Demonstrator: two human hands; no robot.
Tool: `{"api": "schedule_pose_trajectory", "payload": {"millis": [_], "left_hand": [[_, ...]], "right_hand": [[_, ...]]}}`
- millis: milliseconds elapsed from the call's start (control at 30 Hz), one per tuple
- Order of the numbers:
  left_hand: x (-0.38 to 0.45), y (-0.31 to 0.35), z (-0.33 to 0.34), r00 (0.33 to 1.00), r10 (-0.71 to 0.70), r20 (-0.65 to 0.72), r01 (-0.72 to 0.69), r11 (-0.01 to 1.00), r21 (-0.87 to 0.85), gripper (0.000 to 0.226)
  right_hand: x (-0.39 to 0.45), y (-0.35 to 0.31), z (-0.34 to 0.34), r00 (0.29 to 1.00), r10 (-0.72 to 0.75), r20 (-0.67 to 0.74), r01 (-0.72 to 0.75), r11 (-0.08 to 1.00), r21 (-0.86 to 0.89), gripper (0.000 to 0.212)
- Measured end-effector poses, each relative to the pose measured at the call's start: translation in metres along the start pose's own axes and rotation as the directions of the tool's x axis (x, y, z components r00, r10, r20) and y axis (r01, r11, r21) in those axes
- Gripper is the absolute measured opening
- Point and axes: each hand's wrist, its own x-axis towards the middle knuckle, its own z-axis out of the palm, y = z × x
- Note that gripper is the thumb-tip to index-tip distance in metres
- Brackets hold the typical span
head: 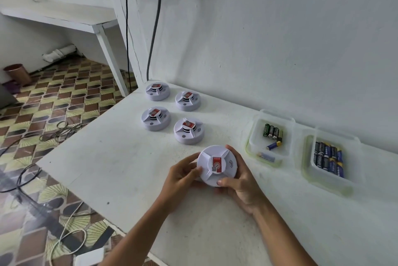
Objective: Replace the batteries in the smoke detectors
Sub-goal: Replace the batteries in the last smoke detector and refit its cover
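Head view: fingers (233, 153) of both hands curl round the rim of the smoke detector (217, 165), left hand (183, 176) and right hand (239, 181) gripping opposite sides, unit face-up just over the table (129, 158). Likely opening step: counter-twist evenly, keep it low. Battery tubs (270, 136) near right.

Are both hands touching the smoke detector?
Touching. The head view shows the left hand and right hand gripping opposite sides of the smoke detector, fingers curled against its rim.
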Motion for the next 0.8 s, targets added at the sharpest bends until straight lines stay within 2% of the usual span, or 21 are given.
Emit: {"api": "schedule_pose_trajectory", "payload": {"millis": [333, 500, 667, 800], "left_hand": [[-0.01, -0.012, 0.002, 0.993, 0.027, -0.111, -0.022, 0.998, 0.053, 0.037], [-0.01, -0.016, 0.002, 0.992, 0.031, -0.119, -0.024, 0.998, 0.063, 0.036], [-0.011, -0.016, 0.003, 0.991, 0.027, -0.128, -0.019, 0.998, 0.058, 0.039], [-0.01, -0.016, 0.004, 0.991, 0.029, -0.128, -0.021, 0.998, 0.065, 0.037]], "right_hand": [[-0.002, 0.009, -0.001, 0.999, 0.005, 0.046, -0.004, 1.0, -0.004, 0.089], [-0.004, 0.007, -0.002, 0.997, -0.004, 0.08, 0.004, 1.0, 0.007, 0.08], [-0.005, 0.008, -0.004, 0.996, 0.011, 0.086, -0.011, 1.0, 0.0, 0.088], [-0.003, 0.006, -0.005, 0.995, -0.002, 0.1, 0.003, 1.0, -0.008, 0.082]]}}
